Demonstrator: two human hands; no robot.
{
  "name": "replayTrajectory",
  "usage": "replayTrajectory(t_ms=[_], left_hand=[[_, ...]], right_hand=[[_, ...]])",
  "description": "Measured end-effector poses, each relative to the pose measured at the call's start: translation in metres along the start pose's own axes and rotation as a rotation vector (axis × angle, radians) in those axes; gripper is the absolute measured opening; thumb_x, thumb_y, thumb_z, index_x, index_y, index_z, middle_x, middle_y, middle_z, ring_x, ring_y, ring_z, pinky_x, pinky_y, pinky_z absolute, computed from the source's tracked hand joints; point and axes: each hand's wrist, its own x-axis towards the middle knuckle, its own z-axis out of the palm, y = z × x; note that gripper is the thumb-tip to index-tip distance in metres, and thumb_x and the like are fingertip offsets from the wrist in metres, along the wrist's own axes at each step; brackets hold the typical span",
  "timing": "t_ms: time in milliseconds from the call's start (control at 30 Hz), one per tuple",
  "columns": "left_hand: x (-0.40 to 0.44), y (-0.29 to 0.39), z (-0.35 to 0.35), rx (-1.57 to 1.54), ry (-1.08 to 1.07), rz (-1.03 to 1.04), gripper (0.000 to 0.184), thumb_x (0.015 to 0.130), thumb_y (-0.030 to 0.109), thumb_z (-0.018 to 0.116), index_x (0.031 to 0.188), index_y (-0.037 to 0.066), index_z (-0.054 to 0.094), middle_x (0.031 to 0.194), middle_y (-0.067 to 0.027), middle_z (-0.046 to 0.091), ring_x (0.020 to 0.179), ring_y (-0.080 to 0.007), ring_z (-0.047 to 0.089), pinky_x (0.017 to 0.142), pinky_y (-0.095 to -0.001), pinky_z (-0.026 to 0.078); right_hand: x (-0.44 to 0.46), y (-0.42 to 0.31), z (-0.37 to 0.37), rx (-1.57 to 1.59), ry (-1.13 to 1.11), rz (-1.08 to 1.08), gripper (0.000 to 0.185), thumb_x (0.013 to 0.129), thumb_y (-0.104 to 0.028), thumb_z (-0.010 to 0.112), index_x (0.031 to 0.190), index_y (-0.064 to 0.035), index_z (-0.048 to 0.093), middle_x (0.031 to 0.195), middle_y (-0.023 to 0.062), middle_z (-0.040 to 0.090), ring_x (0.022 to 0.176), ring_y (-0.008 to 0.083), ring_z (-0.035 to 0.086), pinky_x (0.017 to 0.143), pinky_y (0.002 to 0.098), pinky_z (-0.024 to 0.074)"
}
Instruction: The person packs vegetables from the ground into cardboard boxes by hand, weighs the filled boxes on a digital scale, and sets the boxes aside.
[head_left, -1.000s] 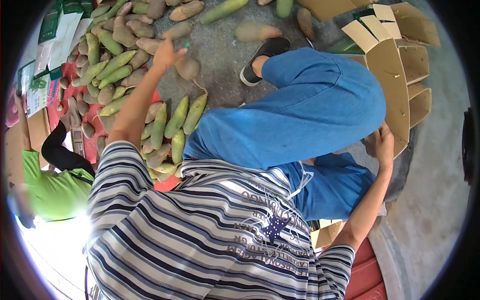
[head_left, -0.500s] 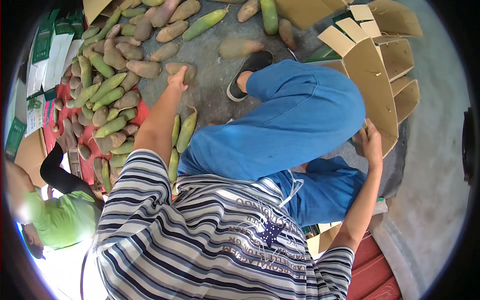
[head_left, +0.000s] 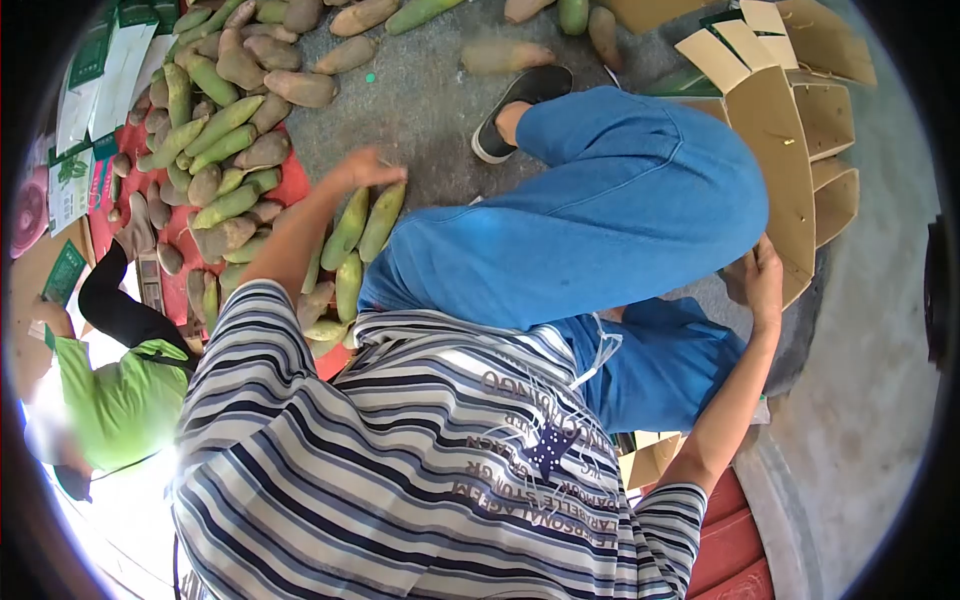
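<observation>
My left hand (head_left: pixel 368 168) is blurred by motion above the grey floor mat, its fingertips at the upper ends of two green radishes (head_left: pixel 382 220). Whether it holds anything is not clear. Left of my forearm lies a large pile of green and brownish radishes (head_left: pixel 225 135). My right hand (head_left: pixel 765 272) is beside my bent knee, fingers closed at the near edge of an open cardboard box (head_left: pixel 775 140). A dark patch shows beside its fingers, too hidden to name.
More radishes (head_left: pixel 505 56) lie near my dark shoe (head_left: pixel 520 110). Further cardboard compartments (head_left: pixel 832 190) stand at the right. Green and white boxes (head_left: pixel 105 80) are at the upper left. A person in a green top (head_left: pixel 130 395) is at the lower left, holding something green.
The brownish radish under my left hand has gone from its spot on the mat, and that hand has come back toward the green radishes. My right hand keeps its place at the box.
</observation>
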Motion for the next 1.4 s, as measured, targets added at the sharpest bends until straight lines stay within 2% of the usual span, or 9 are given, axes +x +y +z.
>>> replayTrajectory(t_ms=[233, 633, 933, 1067, 1133, 1200, 1233, 1367, 1400], left_hand=[[-0.070, 0.044, 0.066, 0.234, 0.076, -0.503, 0.097, 0.062, 0.059, 0.074, 0.136, 0.012, 0.033, 0.137, -0.0194, 0.034, 0.123, -0.0401, 0.040, 0.094, -0.0529, 0.040], [-0.065, 0.024, 0.052, 0.209, 0.339, -0.352, 0.072, 0.064, 0.050, 0.071, 0.118, 0.007, 0.049, 0.117, -0.0211, 0.049, 0.105, -0.0398, 0.053, 0.087, -0.0485, 0.044], [0.015, 0.158, -0.117, 0.146, 1.045, 0.172, 0.074, 0.066, 0.050, 0.068, 0.120, 0.004, 0.051, 0.121, -0.0210, 0.046, 0.106, -0.0357, 0.053, 0.087, -0.0477, 0.045], [0.043, 0.212, -0.173, 0.040, 1.118, 0.578, 0.077, 0.072, 0.054, 0.068, 0.126, 0.003, 0.047, 0.123, -0.0236, 0.051, 0.109, -0.0384, 0.053, 0.090, -0.0448, 0.045], [-0.016, 0.240, -0.195, -0.109, 0.840, 0.486, 0.082, 0.076, 0.038, 0.070, 0.137, 0.001, 0.030, 0.139, -0.0243, 0.033, 0.126, -0.0364, 0.037, 0.102, -0.0427, 0.035], [-0.011, 0.207, -0.193, -0.036, 0.968, 0.565, 0.081, 0.075, 0.041, 0.070, 0.134, -0.001, 0.034, 0.132, -0.0268, 0.042, 0.123, -0.0378, 0.041, 0.102, -0.0440, 0.035], [0.033, 0.148, -0.188, 0.050, 0.879, 0.711, 0.076, 0.074, 0.054, 0.068, 0.124, 0.000, 0.047, 0.114, -0.0257, 0.056, 0.107, -0.0383, 0.055, 0.089, -0.0439, 0.045], [-0.023, 0.015, -0.089, 0.183, 0.362, 0.074, 0.082, 0.066, 0.055, 0.071, 0.121, -0.002, 0.049, 0.112, -0.0250, 0.059, 0.105, -0.0397, 0.056, 0.090, -0.0441, 0.044], [-0.054, -0.001, -0.063, 0.266, 0.249, 0.059, 0.085, 0.063, 0.056, 0.072, 0.122, -0.001, 0.050, 0.114, -0.0244, 0.057, 0.107, -0.0396, 0.055, 0.091, -0.0444, 0.044]], right_hand=[[0.000, 0.010, 0.004, 0.027, 0.009, 0.007, 0.031, 0.088, -0.018, 0.059, 0.115, -0.0012, 0.057, 0.103, 0.0207, 0.063, 0.096, 0.0333, 0.061, 0.083, 0.0373, 0.0456], [-0.001, -0.006, -0.002, 0.020, 0.035, -0.029, 0.024, 0.087, -0.013, 0.059, 0.109, -0.0023, 0.058, 0.097, 0.0186, 0.063, 0.089, 0.0319, 0.061, 0.079, 0.0361, 0.0462], [-0.001, -0.010, -0.002, 0.024, 0.029, 0.003, 0.025, 0.087, -0.014, 0.059, 0.110, -0.0027, 0.058, 0.096, 0.0188, 0.063, 0.090, 0.0313, 0.061, 0.080, 0.0365, 0.0460], [0.002, 0.004, 0.002, 0.060, 0.026, 0.009, 0.029, 0.088, -0.016, 0.058, 0.113, -0.0007, 0.057, 0.101, 0.0208, 0.063, 0.094, 0.0327, 0.061, 0.083, 0.0369, 0.0455], [0.001, 0.013, 0.006, 0.052, 0.021, -0.023, 0.032, 0.088, -0.017, 0.058, 0.115, 0.0009, 0.056, 0.104, 0.0220, 0.062, 0.097, 0.0338, 0.060, 0.084, 0.0369, 0.0452], [0.002, 0.013, 0.005, 0.035, -0.026, 0.015, 0.036, 0.089, -0.018, 0.058, 0.118, 0.0024, 0.054, 0.109, 0.0232, 0.061, 0.101, 0.0344, 0.059, 0.088, 0.0365, 0.0442], [0.004, 0.022, 0.006, 0.010, -0.017, 0.017, 0.036, 0.089, -0.018, 0.058, 0.118, 0.0024, 0.054, 0.110, 0.0233, 0.060, 0.102, 0.0343, 0.059, 0.088, 0.0364, 0.0441], [0.003, 0.017, 0.003, 0.020, -0.041, 0.049, 0.036, 0.090, -0.017, 0.056, 0.121, 0.0000, 0.053, 0.113, 0.0217, 0.060, 0.105, 0.0324, 0.058, 0.089, 0.0362, 0.0436], [0.002, 0.014, 0.002, 0.036, -0.046, 0.052, 0.036, 0.090, -0.017, 0.056, 0.122, -0.0005, 0.053, 0.112, 0.0213, 0.061, 0.105, 0.0321, 0.058, 0.089, 0.0362, 0.0436]])
